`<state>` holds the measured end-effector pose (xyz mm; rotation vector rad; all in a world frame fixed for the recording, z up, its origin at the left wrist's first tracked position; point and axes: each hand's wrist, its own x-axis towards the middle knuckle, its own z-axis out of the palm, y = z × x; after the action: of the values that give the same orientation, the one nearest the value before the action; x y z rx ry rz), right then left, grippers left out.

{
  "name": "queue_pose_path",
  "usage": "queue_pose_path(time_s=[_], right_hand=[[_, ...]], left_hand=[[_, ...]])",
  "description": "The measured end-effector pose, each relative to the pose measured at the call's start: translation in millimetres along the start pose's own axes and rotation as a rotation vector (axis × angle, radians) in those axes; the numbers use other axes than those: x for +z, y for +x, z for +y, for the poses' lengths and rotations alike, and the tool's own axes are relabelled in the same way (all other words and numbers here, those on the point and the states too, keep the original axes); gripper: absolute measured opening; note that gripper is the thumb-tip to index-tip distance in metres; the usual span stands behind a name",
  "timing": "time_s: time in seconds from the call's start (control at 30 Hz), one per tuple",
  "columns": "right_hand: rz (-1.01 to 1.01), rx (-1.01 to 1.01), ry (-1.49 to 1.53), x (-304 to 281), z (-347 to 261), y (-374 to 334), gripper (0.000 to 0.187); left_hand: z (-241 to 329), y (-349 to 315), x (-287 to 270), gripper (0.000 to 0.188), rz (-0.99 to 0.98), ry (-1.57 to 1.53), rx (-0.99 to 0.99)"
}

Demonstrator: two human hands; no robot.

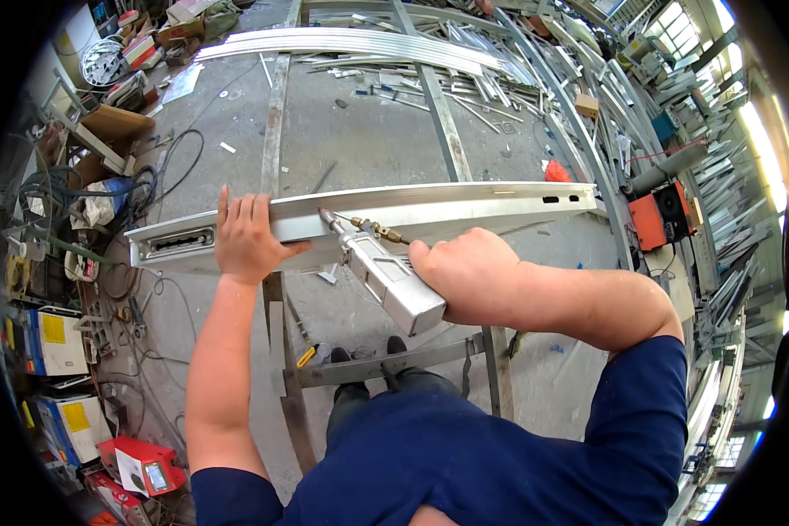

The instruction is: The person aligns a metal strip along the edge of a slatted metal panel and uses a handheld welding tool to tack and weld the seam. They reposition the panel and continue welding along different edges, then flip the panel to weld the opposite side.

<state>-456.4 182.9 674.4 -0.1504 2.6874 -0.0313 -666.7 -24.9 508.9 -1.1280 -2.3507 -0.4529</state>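
Note:
A long silver aluminium profile [473, 207] lies crosswise in front of me on a metal frame. A dark lock slot [177, 244] shows near its left end, and two small dark slots near its right. My left hand [244, 237] grips the profile just right of the lock slot, fingers over the far edge and thumb stretched to the right. My right hand [466, 273] is closed around a silver air tool [393, 282] with a boxy body and brass fittings. The tool's tip meets the profile right of my left hand. My right fingers are mostly hidden.
Metal frame rails [438, 114] run away from me. Long silver bars [351, 44] lie across them at the far side, with offcuts beyond. Cables and boxed machines [61, 342] stand at left. An orange-red device [662, 215] sits right. A yellow-handled tool [306, 356] lies near my feet.

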Motion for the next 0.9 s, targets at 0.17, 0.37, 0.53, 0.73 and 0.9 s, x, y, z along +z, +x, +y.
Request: queue_pose_path(time_s=[0.17,0.37,0.53,0.73,0.9], right_hand=[[0.000,-0.003,0.025,-2,-1,2,0.036],[-0.037,0.039,0.045,-7,-2,0,0.030],[-0.071,0.057,0.048,-10,-2,2,0.031],[-0.043,0.056,0.014,-7,3,0,0.035],[0.008,0.041,-0.011,2,11,0,0.040]], left_hand=[[-2,2,-1,0.092,0.019,0.015,0.009],[-5,3,6,0.092,0.013,0.029,0.026],[-9,2,7,0.089,0.054,0.067,0.049],[-8,3,7,0.089,0.005,0.017,0.024],[-9,5,4,0.089,0.006,-0.006,0.020]])
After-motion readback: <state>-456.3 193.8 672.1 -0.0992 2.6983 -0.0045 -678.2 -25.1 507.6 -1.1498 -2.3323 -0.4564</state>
